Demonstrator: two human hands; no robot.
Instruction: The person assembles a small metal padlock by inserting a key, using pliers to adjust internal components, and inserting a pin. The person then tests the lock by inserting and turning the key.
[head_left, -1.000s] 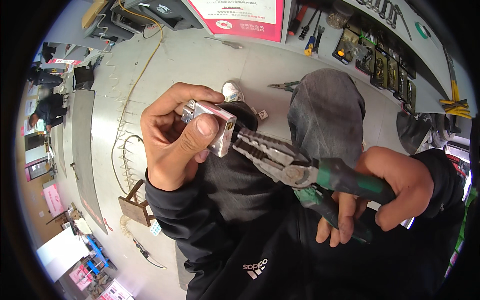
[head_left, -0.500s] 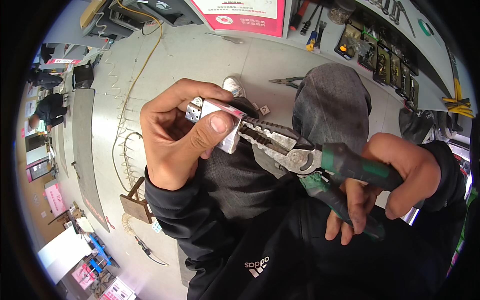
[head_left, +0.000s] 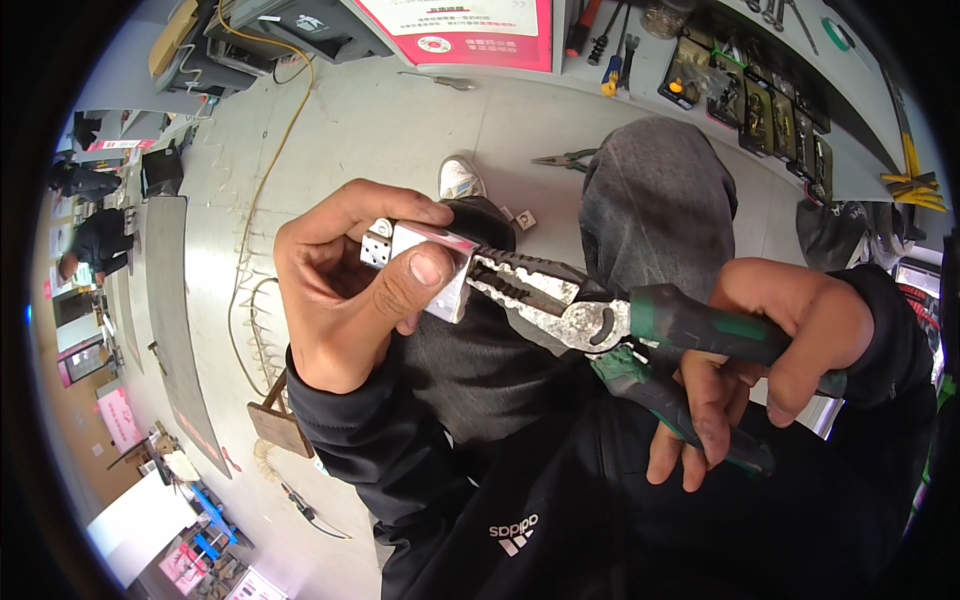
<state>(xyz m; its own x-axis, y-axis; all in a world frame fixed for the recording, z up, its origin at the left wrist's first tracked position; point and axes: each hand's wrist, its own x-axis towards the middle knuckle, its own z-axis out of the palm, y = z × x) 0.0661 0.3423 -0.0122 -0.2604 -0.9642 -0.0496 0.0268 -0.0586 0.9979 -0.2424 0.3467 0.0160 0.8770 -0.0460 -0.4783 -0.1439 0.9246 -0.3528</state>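
Note:
My left hand (head_left: pixel 345 285) pinches a silver windproof lighter (head_left: pixel 436 262) between thumb and fingers, its perforated chimney pointing left. My right hand (head_left: pixel 790 325) is closed around the black and green handles of a pair of pliers (head_left: pixel 595 325). The pliers' jaws are parted and reach the lighter's right-hand end. One jaw lies along its upper edge; whether the jaw tips are inside the lighter cannot be made out. Both hands are held above my lap, over the dark trousers (head_left: pixel 660 200).
A second pair of pliers (head_left: pixel 565 160) lies on the grey floor near my shoe (head_left: pixel 462 180). At upper right a bench (head_left: pixel 850 160) carries trays of small parts (head_left: pixel 757 115) and hand tools. A small wooden stool (head_left: pixel 283 425) and a coiled hose (head_left: pixel 262 350) are at left; people stand farther off.
Both hands, with the lighter and pliers, sit slightly lower and farther left in the picture as the view has shifted. The grip on both is the same.

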